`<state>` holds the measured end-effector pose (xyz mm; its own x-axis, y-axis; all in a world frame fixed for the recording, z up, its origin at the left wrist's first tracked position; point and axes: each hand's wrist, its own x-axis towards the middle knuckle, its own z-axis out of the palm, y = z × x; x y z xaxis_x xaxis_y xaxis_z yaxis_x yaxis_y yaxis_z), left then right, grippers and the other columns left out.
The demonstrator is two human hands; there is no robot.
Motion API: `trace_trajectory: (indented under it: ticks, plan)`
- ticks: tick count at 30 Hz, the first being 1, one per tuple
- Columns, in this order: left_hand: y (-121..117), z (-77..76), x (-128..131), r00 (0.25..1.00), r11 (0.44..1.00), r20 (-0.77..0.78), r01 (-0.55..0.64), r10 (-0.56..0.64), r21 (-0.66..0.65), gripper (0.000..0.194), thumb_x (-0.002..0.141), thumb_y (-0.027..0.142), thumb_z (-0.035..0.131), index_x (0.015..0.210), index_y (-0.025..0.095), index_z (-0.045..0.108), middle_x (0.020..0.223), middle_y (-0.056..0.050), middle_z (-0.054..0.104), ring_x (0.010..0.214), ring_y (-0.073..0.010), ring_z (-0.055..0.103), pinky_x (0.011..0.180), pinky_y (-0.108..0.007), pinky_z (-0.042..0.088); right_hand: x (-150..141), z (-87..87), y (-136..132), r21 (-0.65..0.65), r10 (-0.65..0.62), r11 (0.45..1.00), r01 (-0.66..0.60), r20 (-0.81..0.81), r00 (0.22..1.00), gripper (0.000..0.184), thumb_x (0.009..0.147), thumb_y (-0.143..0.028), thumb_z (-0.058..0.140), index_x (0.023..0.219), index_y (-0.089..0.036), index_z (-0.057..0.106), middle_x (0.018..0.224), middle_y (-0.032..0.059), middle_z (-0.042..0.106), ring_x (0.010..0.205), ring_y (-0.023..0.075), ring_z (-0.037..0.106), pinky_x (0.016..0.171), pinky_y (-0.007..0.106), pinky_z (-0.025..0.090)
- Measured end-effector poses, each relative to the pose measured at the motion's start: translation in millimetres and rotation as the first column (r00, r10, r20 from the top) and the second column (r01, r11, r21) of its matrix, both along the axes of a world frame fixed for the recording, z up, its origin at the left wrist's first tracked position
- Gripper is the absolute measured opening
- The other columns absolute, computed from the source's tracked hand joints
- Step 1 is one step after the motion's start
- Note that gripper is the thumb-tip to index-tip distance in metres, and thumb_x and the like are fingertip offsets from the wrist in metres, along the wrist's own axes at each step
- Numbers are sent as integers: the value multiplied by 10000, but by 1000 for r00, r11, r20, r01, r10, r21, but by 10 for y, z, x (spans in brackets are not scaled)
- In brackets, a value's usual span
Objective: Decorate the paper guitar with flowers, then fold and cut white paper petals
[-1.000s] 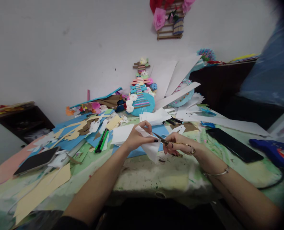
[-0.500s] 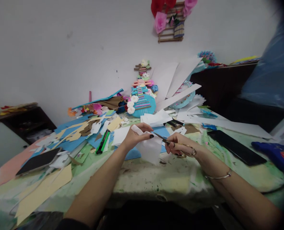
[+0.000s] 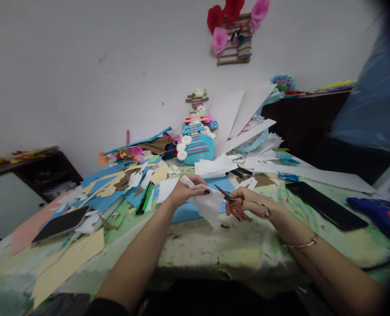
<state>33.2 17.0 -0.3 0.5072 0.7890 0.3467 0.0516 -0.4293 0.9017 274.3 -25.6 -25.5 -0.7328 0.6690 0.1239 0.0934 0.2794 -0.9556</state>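
Note:
A piece of white paper (image 3: 211, 207) is pinched between the thumb and fingers of my left hand (image 3: 189, 192) and hangs down over the front of the table. My right hand (image 3: 243, 202) grips a pair of scissors (image 3: 227, 196) by gold-coloured handles. Its dark blades point up and left, at the paper's right edge; whether they touch it I cannot tell. Under and behind the held paper lies a blue sheet (image 3: 185, 213).
Paper scraps and a green-and-black cutter (image 3: 145, 199) lie on the left, near a dark phone-like slab (image 3: 61, 223). A black phone (image 3: 326, 206) and a blue glue gun (image 3: 377, 215) are at right. A blue paper instrument (image 3: 200, 149) leans against the wall.
The white paper has shifted and turned slightly in my left hand. The scissors' blades have spread apart a little. The whole view has tilted slightly upward.

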Motion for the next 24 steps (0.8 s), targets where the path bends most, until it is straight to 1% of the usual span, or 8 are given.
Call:
trace_trajectory:
  ticks: [4,6,9,13,15,17,20,24]
  plan:
    - [-19,-17,20,1000,1000,-6,28,-28,-13,287,580,336,780,702,113,645,617,-11,602,550,-96,503,489,-188,346,-9,-19,8,-22,32,999,-32,-19,999,527,794,-577,508,840,-70,644,551,40,595,435,94,501,400,200,379]
    - [-30,-21,30,999,999,-10,31,-32,-10,285,575,327,779,698,115,634,611,-4,589,547,-92,496,485,-184,338,-17,10,-17,-37,45,998,-45,-11,999,496,784,-548,525,840,-69,644,548,42,597,428,96,499,396,202,378]
    - [-36,-14,25,999,999,-7,50,-50,-11,275,572,303,778,714,121,627,635,-6,599,559,-96,510,492,-183,349,-28,88,-79,-83,37,996,-35,20,999,394,738,-463,562,790,-81,645,539,45,600,422,108,508,393,213,379]
    - [-25,5,-15,998,998,-29,62,-63,-28,337,581,321,783,816,141,622,616,-1,606,534,-106,530,468,-186,338,-36,153,-125,-111,3,994,-1,20,1000,280,686,-360,546,730,-99,639,556,51,610,436,120,518,401,230,395]
    - [-17,11,-35,997,997,-40,67,-68,-32,378,587,335,785,869,146,618,587,3,603,510,-110,530,456,-189,333,-38,155,-123,-120,14,993,-11,22,1000,255,663,-314,532,739,-96,642,568,56,617,454,124,529,407,228,400]
    - [-14,15,-44,996,997,-52,74,-75,-19,386,588,336,787,880,147,620,584,1,608,505,-112,532,456,-191,338,-41,150,-115,-140,23,990,-18,34,999,250,645,-283,524,750,-90,644,583,61,625,471,127,544,411,221,401]
    - [-23,20,-34,993,995,-72,95,-95,-13,364,592,327,787,863,146,624,648,-19,638,544,-119,558,476,-194,360,-50,141,-108,-158,22,987,-15,39,999,252,660,-292,531,755,-87,642,592,62,628,484,128,557,419,217,408]
    - [-50,26,-4,989,991,-75,129,-131,-35,348,607,308,776,876,151,622,712,-32,659,595,-124,581,504,-194,386,-68,106,-90,-168,55,984,-56,-11,998,315,701,-379,553,786,-87,636,621,68,633,522,133,570,451,227,429]
